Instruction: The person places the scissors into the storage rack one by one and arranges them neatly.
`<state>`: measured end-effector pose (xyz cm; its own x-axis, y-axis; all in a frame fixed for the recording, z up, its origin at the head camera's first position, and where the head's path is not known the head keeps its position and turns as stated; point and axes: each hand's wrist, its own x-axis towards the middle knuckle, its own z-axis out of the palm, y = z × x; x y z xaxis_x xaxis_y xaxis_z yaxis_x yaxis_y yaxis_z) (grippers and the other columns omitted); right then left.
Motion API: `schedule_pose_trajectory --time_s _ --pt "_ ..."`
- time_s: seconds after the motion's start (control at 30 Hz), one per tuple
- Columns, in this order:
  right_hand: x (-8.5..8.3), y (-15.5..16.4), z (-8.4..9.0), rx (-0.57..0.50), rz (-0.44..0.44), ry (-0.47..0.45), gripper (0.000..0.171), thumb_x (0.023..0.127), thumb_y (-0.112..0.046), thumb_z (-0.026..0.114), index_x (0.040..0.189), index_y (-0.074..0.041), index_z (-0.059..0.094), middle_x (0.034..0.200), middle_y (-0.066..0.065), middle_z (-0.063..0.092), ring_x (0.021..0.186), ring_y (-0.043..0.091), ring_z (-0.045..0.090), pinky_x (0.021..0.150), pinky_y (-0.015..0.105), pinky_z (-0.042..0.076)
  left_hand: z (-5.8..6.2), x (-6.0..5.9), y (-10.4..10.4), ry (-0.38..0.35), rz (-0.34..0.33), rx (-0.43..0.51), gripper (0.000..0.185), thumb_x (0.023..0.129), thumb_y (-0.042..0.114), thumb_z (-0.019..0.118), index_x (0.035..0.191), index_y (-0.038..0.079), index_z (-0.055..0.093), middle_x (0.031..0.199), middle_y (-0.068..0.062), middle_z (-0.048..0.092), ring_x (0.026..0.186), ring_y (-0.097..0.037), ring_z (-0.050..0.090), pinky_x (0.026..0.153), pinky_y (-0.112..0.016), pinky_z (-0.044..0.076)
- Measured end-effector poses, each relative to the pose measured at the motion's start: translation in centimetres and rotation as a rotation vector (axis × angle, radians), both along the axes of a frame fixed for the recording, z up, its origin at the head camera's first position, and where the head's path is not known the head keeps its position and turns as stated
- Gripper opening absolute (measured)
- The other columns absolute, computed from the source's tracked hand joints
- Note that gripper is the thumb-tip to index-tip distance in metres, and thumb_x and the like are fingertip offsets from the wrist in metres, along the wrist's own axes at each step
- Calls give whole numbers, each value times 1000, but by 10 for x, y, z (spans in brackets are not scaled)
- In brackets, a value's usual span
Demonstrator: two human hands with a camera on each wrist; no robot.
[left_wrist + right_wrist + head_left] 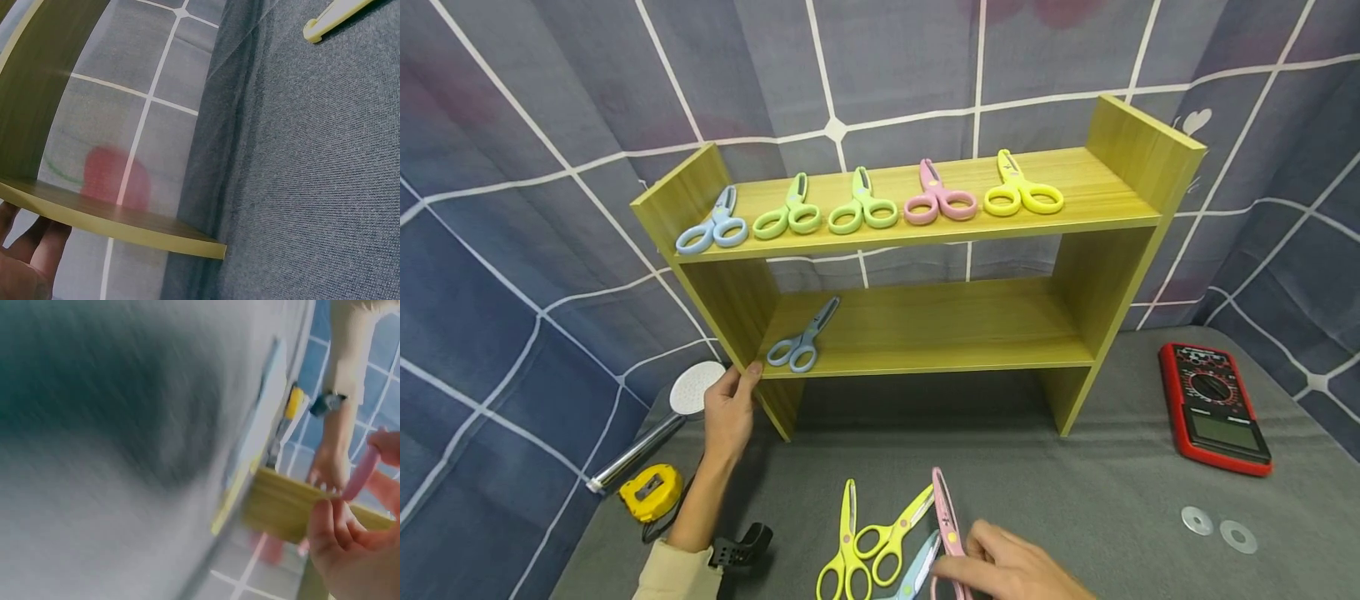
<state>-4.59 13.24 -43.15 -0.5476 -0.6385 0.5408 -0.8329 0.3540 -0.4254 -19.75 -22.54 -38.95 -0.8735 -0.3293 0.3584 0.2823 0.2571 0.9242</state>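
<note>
My left hand [728,421] holds the left side panel of a two-tier wooden shelf [925,364]; in the left wrist view its fingers [50,253] reach round the panel. Low in the head view, my right hand [1018,567] pinches pink craft scissors [950,521], their blades pointing away from me. Just left of them lie blue scissors [919,567], partly hidden, and two yellow-green pairs, one angled [891,537] and one straighter [847,542]. Blue-grey scissors [805,340] rest at the left end of the lower tier.
On the top tier several scissors stand in a row, from blue [715,223] to yellow [1021,190]. Left of the shelf lie a shower head [696,387] and a yellow tape measure [652,493]. A red multimeter [1213,408] and two washers [1197,521] are at the right.
</note>
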Motion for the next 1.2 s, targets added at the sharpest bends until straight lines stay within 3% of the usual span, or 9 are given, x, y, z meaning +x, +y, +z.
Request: schedule_pose_trajectory --time_s 0.03,0.13,0.33,0.47,0.53,0.73,0.93,1.2 --pt "-6 -2 8 -20 -11 146 24 98 -28 62 121 -24 63 89 -13 40 75 -6 34 61 5 25 0 0 0 6 2 0 23 98 10 59 108 -9 68 75 4 62 65 -8 51 57 -20 42" --pt "-24 -13 38 -62 -66 202 31 94 -20 62 125 -20 64 91 -9 44 77 0 38 65 9 31 -2 0 1 14 7 0 24 98 12 60 110 -7 69 77 6 62 67 -8 50 59 -20 42" --pt "-66 -39 86 -117 -160 152 38 85 -13 66 123 -17 67 92 -7 48 77 5 45 64 19 40 3 2 4 -1 -9 29 21 98 12 59 108 -3 70 78 4 63 67 -8 52 57 -20 42" --pt "-90 -54 109 -64 -218 96 37 86 -15 65 122 -18 67 90 -6 49 73 7 43 61 25 39 17 12 11 9 -15 27 17 97 7 59 103 -5 70 72 -1 60 62 -10 50 54 -19 40" --pt "-100 -62 117 -22 -238 48 37 86 -16 63 123 -18 67 91 -4 51 73 8 43 61 27 39 16 12 11 15 -18 19 19 97 6 58 104 -7 69 71 -1 58 61 -10 48 53 -19 39" --pt "-124 -82 128 40 -251 -51 34 87 -14 59 120 -17 69 97 -3 61 85 12 51 71 32 44 -1 0 1 24 -12 4 28 98 11 59 116 -9 67 81 11 63 72 -9 50 63 -19 41" --pt "-143 -94 130 88 -249 -64 29 87 -11 59 113 -17 72 97 -3 65 92 13 55 77 34 46 -2 -1 1 37 2 4 26 98 12 61 113 -6 70 78 11 62 69 -8 49 61 -19 40" --pt "-149 -100 130 181 -306 -51 28 90 -13 62 114 -22 73 103 -3 66 93 14 55 71 35 48 -3 0 1 35 7 -17 28 98 13 61 115 -7 69 87 21 65 81 -6 54 75 -18 42"
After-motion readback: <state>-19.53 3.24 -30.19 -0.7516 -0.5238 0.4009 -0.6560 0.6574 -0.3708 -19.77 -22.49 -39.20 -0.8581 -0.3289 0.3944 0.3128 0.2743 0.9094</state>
